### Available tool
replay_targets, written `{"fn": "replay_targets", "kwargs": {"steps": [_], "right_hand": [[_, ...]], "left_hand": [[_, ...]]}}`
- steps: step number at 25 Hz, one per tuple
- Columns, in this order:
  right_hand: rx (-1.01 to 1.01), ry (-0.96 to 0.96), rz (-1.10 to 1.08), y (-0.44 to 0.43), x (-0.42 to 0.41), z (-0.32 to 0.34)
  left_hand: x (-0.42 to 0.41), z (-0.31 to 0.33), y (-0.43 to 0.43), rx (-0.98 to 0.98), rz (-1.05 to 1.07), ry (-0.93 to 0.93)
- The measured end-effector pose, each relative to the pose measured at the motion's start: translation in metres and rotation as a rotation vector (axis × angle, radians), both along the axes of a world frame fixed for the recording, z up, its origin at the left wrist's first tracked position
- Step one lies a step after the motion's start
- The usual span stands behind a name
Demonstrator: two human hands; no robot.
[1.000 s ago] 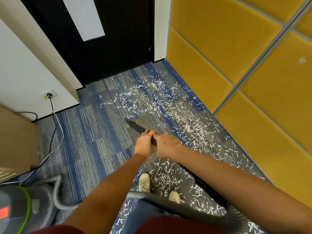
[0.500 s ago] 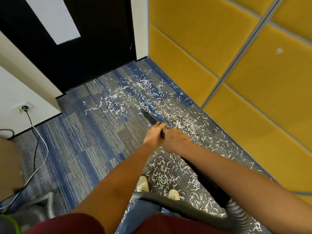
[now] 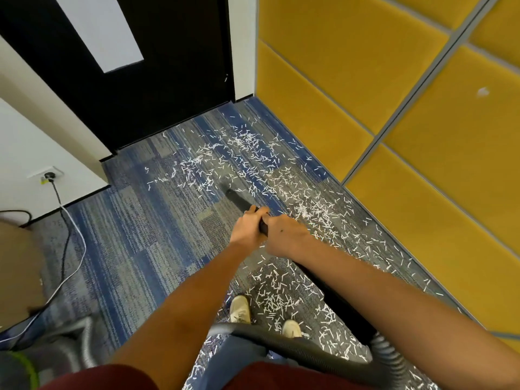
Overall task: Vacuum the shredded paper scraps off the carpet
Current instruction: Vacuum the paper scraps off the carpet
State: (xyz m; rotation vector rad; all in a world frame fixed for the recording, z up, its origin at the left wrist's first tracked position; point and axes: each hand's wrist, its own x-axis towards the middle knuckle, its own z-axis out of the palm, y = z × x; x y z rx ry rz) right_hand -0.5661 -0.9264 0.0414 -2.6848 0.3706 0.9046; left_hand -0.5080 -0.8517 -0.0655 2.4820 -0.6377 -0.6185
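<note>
1. We grip the black vacuum wand (image 3: pixel 237 199) with both hands: our left hand (image 3: pixel 249 226) curls round it in front, and our right hand (image 3: pixel 284 235) wraps it just behind, touching the left.
2. The wand's tip points down at the blue-grey carpet (image 3: pixel 126 235).
3. White paper scraps (image 3: pixel 247 153) lie strewn from the black door (image 3: pixel 168 80) along the yellow wall (image 3: pixel 422 164) to our shoes (image 3: pixel 240 309).

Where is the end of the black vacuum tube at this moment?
In the head view, the vacuum tube ends near the picture's centre, down at the carpet, just beyond the left hand, among paper scraps before the black door.
</note>
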Motion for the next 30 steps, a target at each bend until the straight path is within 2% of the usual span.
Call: {"fn": "replay_targets", "kwargs": {"steps": [10, 23, 30], "right_hand": [[0.034, 0.011, 0.144, 0.056, 0.039, -0.013], [-0.033, 0.033, -0.059, 0.021, 0.053, -0.007], [-0.041, 0.023, -0.031, 0.033, 0.060, -0.010]], "left_hand": [[0.021, -0.005, 0.069, -0.007, 0.186, -0.002], [0.054, 0.000, 0.011, -0.062, -0.043, 0.080], [0.060, -0.002, 0.023, -0.060, -0.009, 0.073]]}}
